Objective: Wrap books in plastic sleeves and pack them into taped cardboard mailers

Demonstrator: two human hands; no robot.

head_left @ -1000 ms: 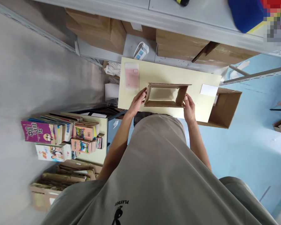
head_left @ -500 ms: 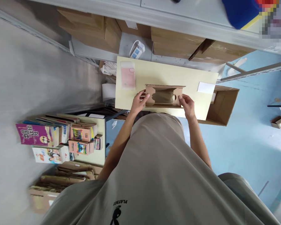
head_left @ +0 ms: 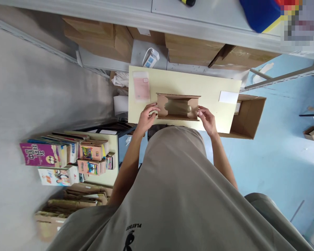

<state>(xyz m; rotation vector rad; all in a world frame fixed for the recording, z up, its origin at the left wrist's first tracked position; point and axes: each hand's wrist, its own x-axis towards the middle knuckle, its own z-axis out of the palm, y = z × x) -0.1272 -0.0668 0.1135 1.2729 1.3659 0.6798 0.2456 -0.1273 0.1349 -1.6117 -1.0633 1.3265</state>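
Stretching left to right near the front edge of a cream rectangular worktop (head_left: 178, 82), an oblong brown cardboard box (head_left: 178, 117) turns its hollow upward. Its matte end flaps (head_left: 162, 104) bend inward. The left hand (head_left: 146, 118) is loosely spread beside one end; the right hand (head_left: 208, 120) bends at the other, gripping or not, I cannot tell.

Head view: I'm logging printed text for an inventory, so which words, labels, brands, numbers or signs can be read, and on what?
"PLAYBOY", upside down, on the grey shirt.
"中国" on the purple book; its remaining characters are unclear.
White book: orange lettering, too blurred to read.
Pink books: print too small to read.
Small cardboard box: no text visible.
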